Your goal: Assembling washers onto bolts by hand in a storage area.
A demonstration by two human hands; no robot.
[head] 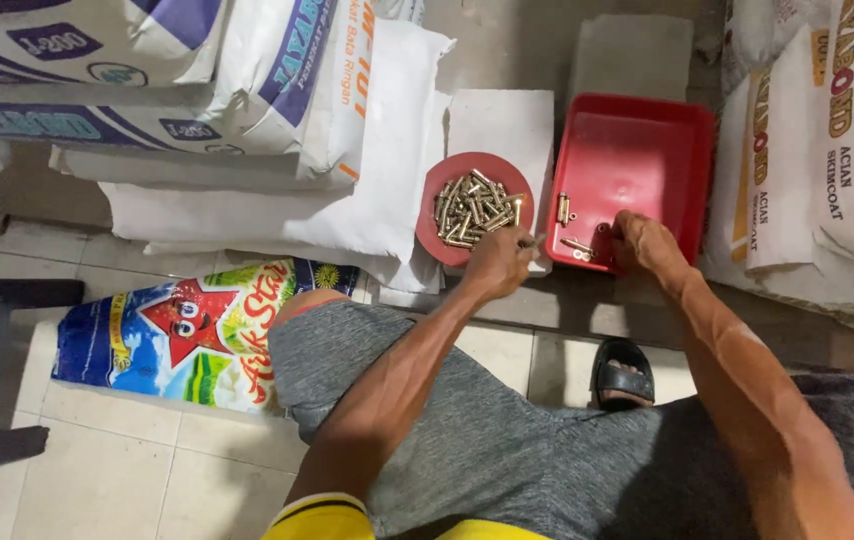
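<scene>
White sacks with blue print [197, 90] are stacked at left, orange-lettered ones [827, 150] at right. A brass fitting [525, 238] is pinched by the left hand [499, 262] beside the round red dish [475, 208]. The right hand [647, 243] is curled on the red tray [637, 150]; its grip cannot be told.

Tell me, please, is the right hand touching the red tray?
Touching: the head view shows the right hand resting on the red tray, fingers over its near rim, no gap visible.
</scene>
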